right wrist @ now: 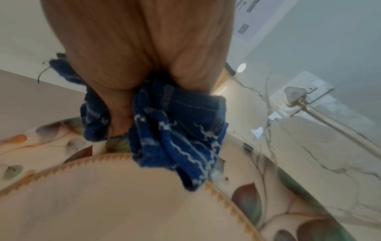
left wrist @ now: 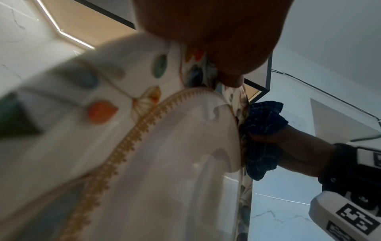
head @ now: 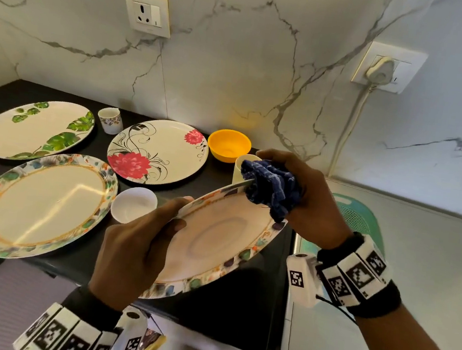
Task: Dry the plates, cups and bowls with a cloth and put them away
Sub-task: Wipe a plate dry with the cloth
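The left hand [head: 138,247] holds the leaf-bordered plate [head: 216,240] by its near-left rim, thumb on the face and fingers curled underneath. The plate is tilted, far edge raised, above the near edge of the dark tabletop [head: 71,259], probably so the face is open to wiping. The right hand [head: 306,196] has its grip closed round a bunched blue cloth [head: 270,189], pressing it onto the plate's far-right rim, where the right wrist view shows the cloth lying over the gold band.

A matching leaf-bordered plate [head: 40,205] lies flat to the left, with a small white bowl [head: 133,204] between the two. Farther back sit the red-flower plate [head: 158,150], green-leaf plate [head: 34,128], patterned cup [head: 109,120], orange bowl [head: 229,145] and a cream cup [head: 242,167] just behind the cloth. That cup crowds the far rim. Free room lies near and right, over the pale surface [head: 418,258].
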Motion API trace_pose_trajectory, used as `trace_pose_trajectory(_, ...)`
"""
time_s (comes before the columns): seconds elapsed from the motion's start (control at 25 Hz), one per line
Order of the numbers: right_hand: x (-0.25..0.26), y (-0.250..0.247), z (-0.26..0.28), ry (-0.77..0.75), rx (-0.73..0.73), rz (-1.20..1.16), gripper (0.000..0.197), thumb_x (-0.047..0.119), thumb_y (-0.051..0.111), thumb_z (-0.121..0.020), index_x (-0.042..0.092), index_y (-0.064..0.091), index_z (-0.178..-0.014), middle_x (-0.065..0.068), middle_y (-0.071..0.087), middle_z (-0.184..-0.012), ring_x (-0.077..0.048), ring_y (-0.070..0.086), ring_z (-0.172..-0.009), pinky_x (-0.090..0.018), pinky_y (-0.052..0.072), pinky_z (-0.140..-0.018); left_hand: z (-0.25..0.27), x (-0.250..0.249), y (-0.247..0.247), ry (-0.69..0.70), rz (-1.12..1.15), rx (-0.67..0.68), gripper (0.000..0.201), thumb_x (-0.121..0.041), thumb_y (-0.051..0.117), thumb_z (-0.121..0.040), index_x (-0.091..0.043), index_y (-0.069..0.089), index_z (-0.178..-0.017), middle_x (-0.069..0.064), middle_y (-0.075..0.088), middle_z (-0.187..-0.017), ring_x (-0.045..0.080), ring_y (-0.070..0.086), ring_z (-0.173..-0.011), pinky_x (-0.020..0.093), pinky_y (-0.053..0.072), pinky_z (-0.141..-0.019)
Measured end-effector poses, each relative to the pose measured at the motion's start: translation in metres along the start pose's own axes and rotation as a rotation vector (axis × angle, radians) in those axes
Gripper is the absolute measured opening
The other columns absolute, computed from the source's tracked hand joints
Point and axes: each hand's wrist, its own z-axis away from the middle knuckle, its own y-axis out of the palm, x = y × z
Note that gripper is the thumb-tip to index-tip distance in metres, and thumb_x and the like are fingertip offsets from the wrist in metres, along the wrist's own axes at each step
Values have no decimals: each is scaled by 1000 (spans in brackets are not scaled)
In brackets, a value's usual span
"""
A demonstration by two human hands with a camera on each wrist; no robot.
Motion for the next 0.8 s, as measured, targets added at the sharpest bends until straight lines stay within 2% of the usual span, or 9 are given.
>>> trace_pose_trajectory(0.16, -27, -3, 25, 150, -127, -114, 38, -2, 64, -85, 10, 60, -120, 11, 68, -113, -11, 63, -110, -30, 48, -96, 15, 4, -7, 32, 36, -101, 37, -37, 43, -102, -7, 59, -117, 0, 62, -94, -16, 54, -87, -4, 36, -84)
trace_pose_trajectory(0.32, -57, 5, 56, 416, -224, -201, 37, -3, 67, -84, 25, 66, -109, 3, 72, -106, -17, 66, -104, -49, 50, -97, 26, 8, -15, 0, -26, -127, 55, -42, 38, -103, 5, 67, -106, 18, 69, -89, -27, 49, -96, -7, 32, -85)
trace_pose_trajectory(0.4, -59, 13, 63, 454, -258, -252, 35, -4, 68, -83, 22, 67, -106, 0, 73, -103, -18, 67, -102, -53, 49, -96, 26, 13, -15, -33, -33, -109, 62, -44, 33, -104, 8, 67, -103, 21, 70, -79, -19, 53, -87, -8, 31, -81)
trace_pose_trajectory(0.44, -58, 15, 64, 451, -289, -246, 35, -6, 67, -83, 22, 67, -105, -1, 73, -102, -19, 68, -101, -55, 49, -95, 24, 16, -15, -70, -34, -105, 58, -46, 31, -104, 0, 66, -107, 19, 69, -78, -9, 55, -78, -7, 33, -78)
trace_pose_trajectory(0.52, -43, 16, 66, 373, -394, -148, 32, -3, 67, -83, 22, 67, -104, -2, 73, -98, -19, 68, -98, -51, 52, -91, 18, 20, -21, -130, -49, -103, 43, -52, 27, -103, -26, 59, -115, 14, 68, -84, 7, 54, -70, 3, 41, -68)
trace_pose_trajectory(0.56, -29, 14, 65, 294, -429, -57, 27, 4, 66, -82, 21, 67, -104, 0, 72, -94, -15, 68, -94, -42, 55, -87, 13, 19, -25, -142, -71, -99, 38, -52, 29, -102, -32, 56, -119, 13, 68, -92, 17, 59, -72, 12, 44, -65)
trace_pose_trajectory(0.64, 6, 12, 59, 115, -441, 176, 28, 19, 64, -77, 16, 65, -105, 8, 69, -91, -6, 65, -83, -20, 50, -74, 0, 8, -25, -72, -135, -56, 43, -45, 42, -98, -18, 55, -128, 15, 67, -111, 25, 64, -88, 27, 48, -70)
trace_pose_trajectory(0.68, 25, 12, 54, 37, -413, 288, 31, 19, 66, -76, 13, 65, -106, 6, 68, -91, -6, 63, -82, -17, 46, -71, -9, -3, -23, 2, -168, -27, 46, -41, 48, -95, -13, 54, -130, 14, 66, -117, 21, 62, -96, 31, 50, -76)
trace_pose_trajectory(0.8, 60, 18, 43, -101, -296, 548, 45, 1, 76, -70, 8, 64, -112, -2, 67, -103, -21, 63, -90, -29, 49, -77, -38, -42, -15, 207, -198, -10, 35, -34, 54, -96, -12, 66, -120, 4, 73, -107, 13, 67, -87, 27, 53, -71)
